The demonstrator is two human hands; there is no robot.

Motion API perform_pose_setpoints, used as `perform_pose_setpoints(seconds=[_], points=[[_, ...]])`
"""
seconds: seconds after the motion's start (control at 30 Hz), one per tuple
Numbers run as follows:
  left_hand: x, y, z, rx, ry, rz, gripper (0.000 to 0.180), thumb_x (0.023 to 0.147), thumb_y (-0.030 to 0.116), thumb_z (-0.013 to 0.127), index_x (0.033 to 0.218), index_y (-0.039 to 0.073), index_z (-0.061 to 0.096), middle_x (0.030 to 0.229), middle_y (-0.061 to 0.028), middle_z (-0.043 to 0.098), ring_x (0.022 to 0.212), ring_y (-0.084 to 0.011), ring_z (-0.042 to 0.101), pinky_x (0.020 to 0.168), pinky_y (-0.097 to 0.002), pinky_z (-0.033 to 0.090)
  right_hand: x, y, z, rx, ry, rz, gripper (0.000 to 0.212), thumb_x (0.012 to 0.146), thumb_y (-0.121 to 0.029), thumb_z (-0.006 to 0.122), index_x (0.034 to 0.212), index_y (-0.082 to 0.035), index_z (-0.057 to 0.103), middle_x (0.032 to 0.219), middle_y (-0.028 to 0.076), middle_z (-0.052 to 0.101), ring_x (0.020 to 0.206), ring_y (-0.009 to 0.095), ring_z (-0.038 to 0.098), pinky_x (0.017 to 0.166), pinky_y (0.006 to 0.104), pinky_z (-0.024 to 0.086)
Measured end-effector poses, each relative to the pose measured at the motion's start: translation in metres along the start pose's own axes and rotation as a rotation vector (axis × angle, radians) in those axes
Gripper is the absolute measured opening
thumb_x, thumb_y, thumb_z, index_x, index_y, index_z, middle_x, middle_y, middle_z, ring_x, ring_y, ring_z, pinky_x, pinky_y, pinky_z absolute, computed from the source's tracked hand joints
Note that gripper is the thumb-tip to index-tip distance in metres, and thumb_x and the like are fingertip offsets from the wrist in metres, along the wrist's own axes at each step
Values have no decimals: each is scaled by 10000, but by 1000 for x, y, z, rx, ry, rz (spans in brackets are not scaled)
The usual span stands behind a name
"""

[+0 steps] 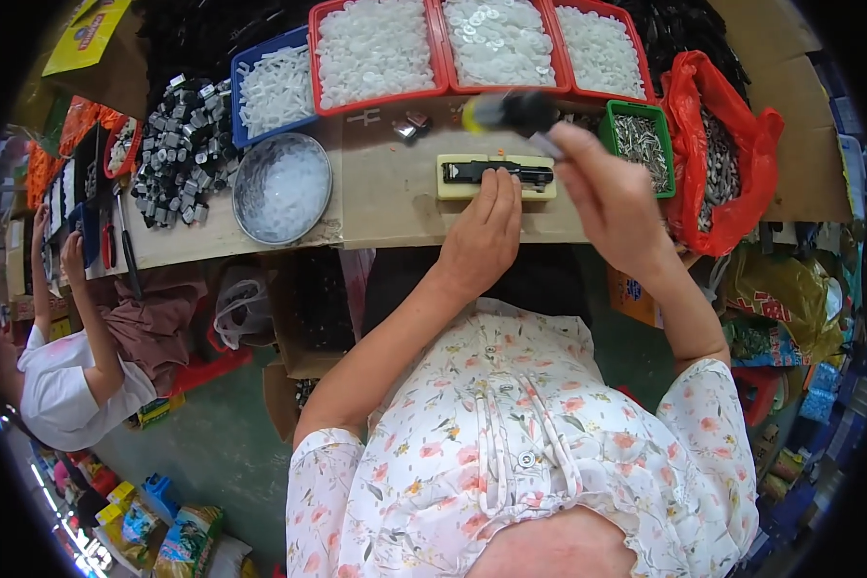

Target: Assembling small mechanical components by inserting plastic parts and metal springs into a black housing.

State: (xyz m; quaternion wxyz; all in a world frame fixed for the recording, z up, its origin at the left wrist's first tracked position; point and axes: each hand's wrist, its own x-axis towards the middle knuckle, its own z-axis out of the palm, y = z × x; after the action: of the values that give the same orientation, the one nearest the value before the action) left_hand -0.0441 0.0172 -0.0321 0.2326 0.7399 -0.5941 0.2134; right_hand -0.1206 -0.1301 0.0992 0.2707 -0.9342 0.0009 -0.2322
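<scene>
My left hand (485, 226) reaches over a cream block (451, 191) near the table's front edge. Its fingers, close together, press on a long black part (462, 171) that sits in the block's slot. The fingertips cover the middle of that part; my thumb is hidden. In my right hand (612, 202) is a hammer (515, 113), raised above the right end of the block. The hammer's dark head has a yellow face and is smeared by motion. My fingers wrap round its handle, most of which is hidden.
Behind the block stand red trays (445, 43) of white plastic pieces, with a blue tray (234, 87) alongside. A metal bowl (244, 217) and heaped black-and-silver parts (173, 154) lie left. A green tray (667, 144) and red bag (756, 193) stand right. Another person (77, 385) works far left.
</scene>
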Motion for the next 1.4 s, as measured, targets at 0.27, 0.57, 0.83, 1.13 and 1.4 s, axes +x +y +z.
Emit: perform_pose_setpoints(seconds=[0.27,0.57,0.83,1.13,1.4], points=[[-9,-20,-14,-109,57,-151,393,817,32,581,1179,-113,624,1221,-213,605,1181,-356,574,993,-415,485,-10,5,-8,55,30,180,241,956,-104,600,1183,-23,594,948,239,665,807,418,651,660,441,519],[-20,-30,-19,-150,111,-182,341,799,-16,619,1134,-72,645,1201,-201,622,1140,-363,606,974,-448,499,-38,17,2,-18,-94,189,242,963,-150,605,1169,-23,601,895,267,640,780,423,643,638,481,484],[-26,-12,10,-110,150,-118,413,806,84,598,1170,-110,610,1260,-245,592,1201,-385,577,1028,-447,470,-37,26,-1,-44,-36,178,269,978,-106,574,1226,-8,604,901,294,630,819,463,628,667,486,483],[-21,-18,18,-381,198,-193,343,800,50,576,1103,-106,607,1159,-238,618,1125,-395,594,975,-471,471,46,-68,-10,14,-126,-218,351,850,-44,653,1199,-8,638,973,193,696,800,366,674,685,408,521],[8,-34,-11,-120,97,-88,354,814,81,618,1133,-71,625,1147,-190,622,1116,-344,595,978,-445,454,22,-9,-33,-1,10,76,259,960,-90,599,1207,-16,615,808,177,653,664,307,642,590,336,487]])
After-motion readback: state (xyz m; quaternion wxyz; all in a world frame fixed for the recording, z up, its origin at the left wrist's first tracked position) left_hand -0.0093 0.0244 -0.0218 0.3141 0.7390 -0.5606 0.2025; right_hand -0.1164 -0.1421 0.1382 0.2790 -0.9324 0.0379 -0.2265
